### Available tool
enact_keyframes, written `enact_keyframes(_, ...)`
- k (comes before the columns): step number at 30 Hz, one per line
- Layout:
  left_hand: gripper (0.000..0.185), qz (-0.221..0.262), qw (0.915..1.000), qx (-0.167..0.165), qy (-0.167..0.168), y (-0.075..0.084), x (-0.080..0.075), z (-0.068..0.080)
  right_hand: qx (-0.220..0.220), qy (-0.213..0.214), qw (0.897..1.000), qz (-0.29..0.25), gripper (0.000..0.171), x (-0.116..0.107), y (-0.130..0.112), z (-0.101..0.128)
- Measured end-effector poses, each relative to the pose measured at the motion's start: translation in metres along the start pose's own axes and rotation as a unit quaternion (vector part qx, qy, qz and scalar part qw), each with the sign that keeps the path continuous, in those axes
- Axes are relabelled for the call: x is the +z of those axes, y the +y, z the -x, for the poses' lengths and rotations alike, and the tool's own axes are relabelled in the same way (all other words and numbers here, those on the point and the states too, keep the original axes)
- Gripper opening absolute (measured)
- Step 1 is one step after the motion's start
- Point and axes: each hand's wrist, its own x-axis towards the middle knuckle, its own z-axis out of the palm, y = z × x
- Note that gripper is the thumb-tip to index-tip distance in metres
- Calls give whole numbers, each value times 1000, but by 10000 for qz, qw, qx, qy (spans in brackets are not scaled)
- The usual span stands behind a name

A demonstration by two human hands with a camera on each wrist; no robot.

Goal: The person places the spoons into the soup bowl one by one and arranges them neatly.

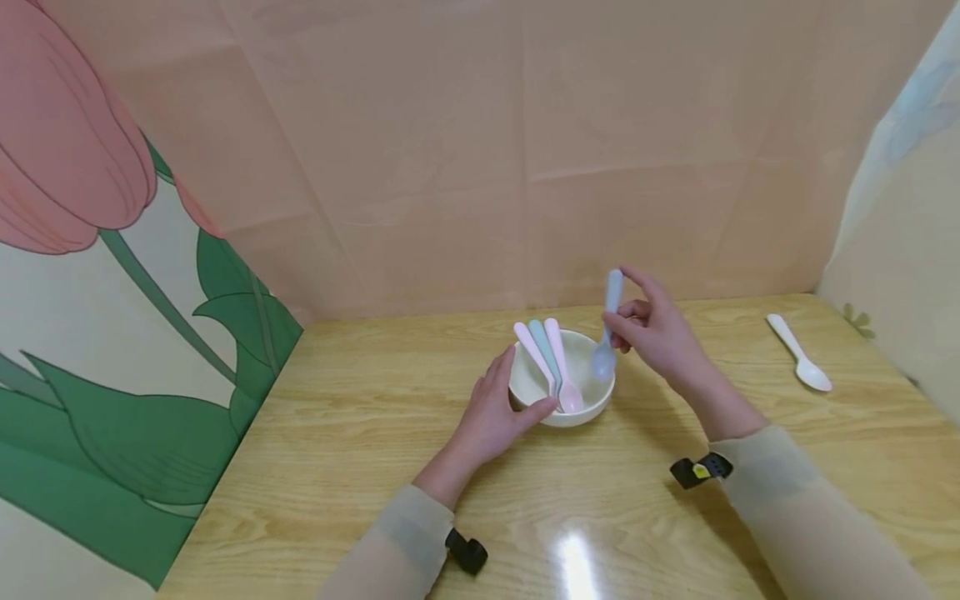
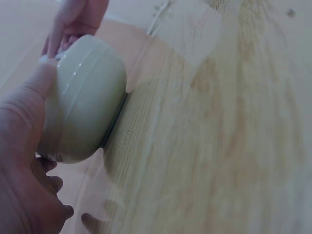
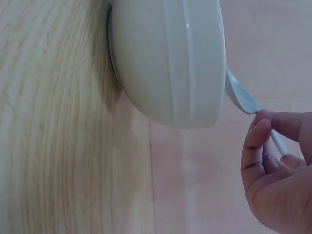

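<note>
Spoon pinched in the right hand looks light, stiff and smooth, best held by its handle, while the left hand grips the bowl between them.

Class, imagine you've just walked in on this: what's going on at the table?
A person's right hand pinches a light blue spoon, its head pointing down at the opening of a pale bowl. The left hand holds the bowl at its side and near rim. Two pink spoons and a green spoon lean inside. A white spoon lies apart on the table, to the right.
</note>
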Motion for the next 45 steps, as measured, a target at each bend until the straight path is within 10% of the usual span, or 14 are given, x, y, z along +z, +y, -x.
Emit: enact_keyframes(45, 113, 79, 10000, -33, -2, -2, 3, -1, -278, -421, 9963, 693, 74, 31, 2, 9)
